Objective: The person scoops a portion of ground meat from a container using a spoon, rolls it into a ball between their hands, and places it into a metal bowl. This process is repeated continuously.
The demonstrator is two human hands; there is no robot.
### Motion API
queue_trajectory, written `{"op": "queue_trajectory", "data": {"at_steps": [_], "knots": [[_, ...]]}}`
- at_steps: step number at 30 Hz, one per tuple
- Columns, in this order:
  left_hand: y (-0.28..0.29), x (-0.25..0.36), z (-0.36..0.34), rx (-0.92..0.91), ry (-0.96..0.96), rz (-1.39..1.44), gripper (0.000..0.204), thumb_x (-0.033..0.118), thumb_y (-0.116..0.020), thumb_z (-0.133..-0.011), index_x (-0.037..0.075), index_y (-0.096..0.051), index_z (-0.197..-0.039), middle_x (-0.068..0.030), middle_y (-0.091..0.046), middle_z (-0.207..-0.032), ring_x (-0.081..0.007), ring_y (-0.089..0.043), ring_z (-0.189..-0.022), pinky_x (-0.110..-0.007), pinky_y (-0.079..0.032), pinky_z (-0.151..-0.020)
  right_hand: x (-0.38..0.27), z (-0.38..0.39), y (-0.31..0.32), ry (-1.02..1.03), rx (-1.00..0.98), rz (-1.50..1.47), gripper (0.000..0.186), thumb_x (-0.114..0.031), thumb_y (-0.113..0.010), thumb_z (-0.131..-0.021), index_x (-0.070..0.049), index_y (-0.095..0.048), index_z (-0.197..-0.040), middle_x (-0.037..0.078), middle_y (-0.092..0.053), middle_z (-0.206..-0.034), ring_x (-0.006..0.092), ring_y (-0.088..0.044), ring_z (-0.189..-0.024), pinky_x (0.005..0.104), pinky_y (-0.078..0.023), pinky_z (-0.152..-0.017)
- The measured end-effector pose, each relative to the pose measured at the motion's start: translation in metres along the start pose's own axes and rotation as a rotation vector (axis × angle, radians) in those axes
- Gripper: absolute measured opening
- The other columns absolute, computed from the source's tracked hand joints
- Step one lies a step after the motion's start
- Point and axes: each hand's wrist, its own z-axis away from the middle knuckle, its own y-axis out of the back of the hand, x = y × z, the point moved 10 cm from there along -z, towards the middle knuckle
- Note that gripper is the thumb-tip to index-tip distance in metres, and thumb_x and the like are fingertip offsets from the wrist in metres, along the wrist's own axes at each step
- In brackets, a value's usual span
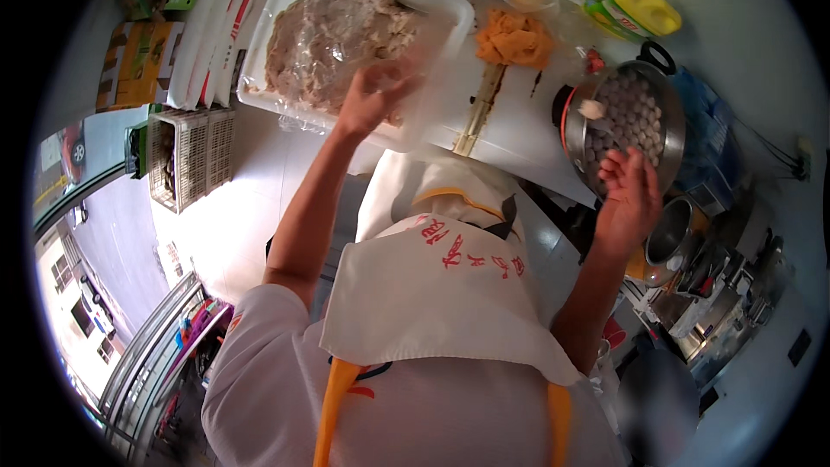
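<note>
My left hand [378,97] is over the near side of a white plastic tray [259,60] heaped with pale pink minced meat [316,35]. Clear plastic film lies over part of the meat. The fingers of that hand are smeared by motion, so their grip is unclear. My right hand [629,195] is at the near rim of a steel pot [673,134], its fingers curled together. What they hold is too small and blurred to name. Just beyond the fingertips is a pale brownish meatball [592,110]. Many greyish meatballs [635,104] fill the pot.
Orange cloth [514,37] lies between tray and pot, with a yellow-green jug [635,9] behind. A steel bowl [670,232] stands near the pot. At left are white sacks [199,43], a cardboard box [138,65] and a plastic crate [194,156]. The white apron [441,294] hangs before me.
</note>
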Motion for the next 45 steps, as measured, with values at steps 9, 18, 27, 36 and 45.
{"op": "queue_trajectory", "data": {"at_steps": [9,18,27,36,45], "knots": [[0.005,0.007,-0.016,-0.008,-0.373,-0.065,0.018,0.01,-0.085,-0.086,0.005,-0.068,-0.091,-0.0006,-0.064,-0.086,-0.0085,-0.06,-0.072,-0.026,-0.049,-0.062,0.015,-0.038,0.025,0.508,0.044,0.92,0.017,-0.008,-0.061,-0.107,-0.002,-0.071,-0.119,0.013,-0.077,-0.098,0.0192,-0.076,-0.083,0.0315,-0.062,-0.075],[-0.008,-0.005,-0.012,-0.095,0.063,0.195,0.012,0.012,-0.081,-0.091,0.003,-0.075,-0.098,0.001,-0.064,-0.078,-0.0059,-0.058,-0.065,-0.026,-0.048,-0.057,-0.02,-0.021,0.012,0.596,0.066,1.005,0.018,-0.01,-0.061,-0.107,-0.003,-0.072,-0.121,0.011,-0.078,-0.096,0.0182,-0.075,-0.083,0.0319,-0.061,-0.076],[-0.008,-0.013,-0.025,0.011,-0.272,-0.014,0.008,0.008,-0.077,-0.088,0.001,-0.077,-0.09,0.0004,-0.071,-0.078,-0.0076,-0.064,-0.069,-0.028,-0.05,-0.06,-0.031,0.001,-0.01,0.506,0.064,0.776,0.019,-0.01,-0.059,-0.109,0.001,-0.071,-0.121,0.014,-0.078,-0.101,0.0174,-0.074,-0.082,0.0302,-0.061,-0.075],[-0.03,-0.013,-0.011,-0.416,0.127,0.488,0.028,0.032,-0.065,-0.102,0.006,-0.07,-0.108,-0.0042,-0.072,-0.096,-0.0118,-0.065,-0.077,-0.025,-0.043,-0.055,-0.025,0.011,-0.041,0.421,-0.007,0.584,0.02,-0.009,-0.059,-0.109,0.005,-0.069,-0.121,0.016,-0.077,-0.1,0.0168,-0.072,-0.08,0.0293,-0.061,-0.074],[-0.017,-0.032,-0.016,-0.286,0.241,0.678,0.027,0.032,-0.071,-0.104,0.009,-0.068,-0.089,0.0012,-0.06,-0.071,-0.0078,-0.05,-0.053,-0.025,-0.033,-0.047,-0.021,0.02,-0.055,0.413,-0.046,0.574,0.021,-0.009,-0.059,-0.109,0.005,-0.068,-0.122,0.016,-0.077,-0.099,0.0171,-0.071,-0.079,0.0299,-0.061,-0.073]]}}
